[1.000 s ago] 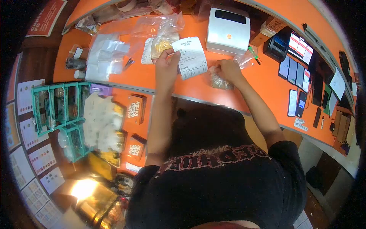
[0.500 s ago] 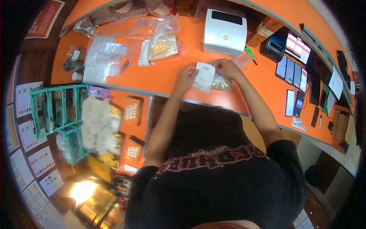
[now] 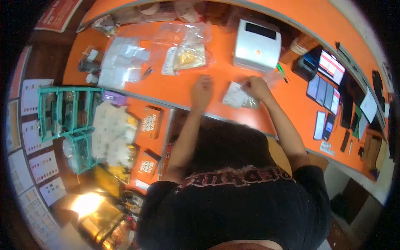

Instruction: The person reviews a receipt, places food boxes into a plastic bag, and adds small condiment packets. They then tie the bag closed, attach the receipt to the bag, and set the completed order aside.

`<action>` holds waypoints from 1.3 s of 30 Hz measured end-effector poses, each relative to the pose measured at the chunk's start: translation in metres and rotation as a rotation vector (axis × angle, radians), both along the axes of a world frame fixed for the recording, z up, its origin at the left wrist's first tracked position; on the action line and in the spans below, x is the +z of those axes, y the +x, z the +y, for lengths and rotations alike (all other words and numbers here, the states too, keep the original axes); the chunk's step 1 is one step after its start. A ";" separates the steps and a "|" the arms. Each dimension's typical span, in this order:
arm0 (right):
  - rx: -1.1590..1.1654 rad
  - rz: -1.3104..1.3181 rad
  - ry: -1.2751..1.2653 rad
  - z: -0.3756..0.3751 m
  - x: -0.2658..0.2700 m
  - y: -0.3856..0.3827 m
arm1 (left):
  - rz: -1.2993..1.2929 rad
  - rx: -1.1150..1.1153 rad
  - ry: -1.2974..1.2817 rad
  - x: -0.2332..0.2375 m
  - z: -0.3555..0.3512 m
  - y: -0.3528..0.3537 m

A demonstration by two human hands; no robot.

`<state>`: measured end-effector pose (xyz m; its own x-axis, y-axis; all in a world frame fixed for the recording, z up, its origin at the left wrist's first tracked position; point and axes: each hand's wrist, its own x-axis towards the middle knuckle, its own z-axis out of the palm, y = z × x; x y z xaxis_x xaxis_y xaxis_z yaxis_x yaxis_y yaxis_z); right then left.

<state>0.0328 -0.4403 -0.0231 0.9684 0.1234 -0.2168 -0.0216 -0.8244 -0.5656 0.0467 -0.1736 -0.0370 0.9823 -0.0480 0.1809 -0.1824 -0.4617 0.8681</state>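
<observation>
On the orange counter in front of me lies a small clear plastic bag [image 3: 250,102] with a white printed receipt [image 3: 234,95] over its left side. My right hand [image 3: 257,88] pinches the bag's upper edge, close to the receipt's top corner. My left hand [image 3: 202,90] is apart from both, over the counter to their left, its fingers curled in and slightly blurred, with nothing showing in them. Beyond the left hand, a larger clear bag [image 3: 189,57] with yellowish contents rests beside another receipt [image 3: 169,61].
A white label printer [image 3: 257,46] stands behind the bag, with a green marker [image 3: 282,71] beside it. Several phones [image 3: 321,91] lie to the right. Clear plastic sheets [image 3: 125,62] spread at the left, above a teal rack [image 3: 68,112] and orange boxes [image 3: 151,123].
My left hand has let go of the receipt and moved left of it. The receipt now lies lower and tilted against the small bag. My right hand stays at the bag; the view has shifted slightly.
</observation>
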 end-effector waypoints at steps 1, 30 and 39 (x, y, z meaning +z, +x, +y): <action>-0.018 -0.025 -0.028 0.005 0.004 -0.001 | -0.143 0.184 0.059 0.010 0.024 0.012; -0.102 -0.100 0.036 0.017 0.026 -0.029 | -0.272 -0.397 0.605 0.024 -0.052 -0.030; -0.071 -0.301 0.076 0.021 0.023 -0.039 | -0.392 -0.528 0.779 0.020 -0.058 -0.016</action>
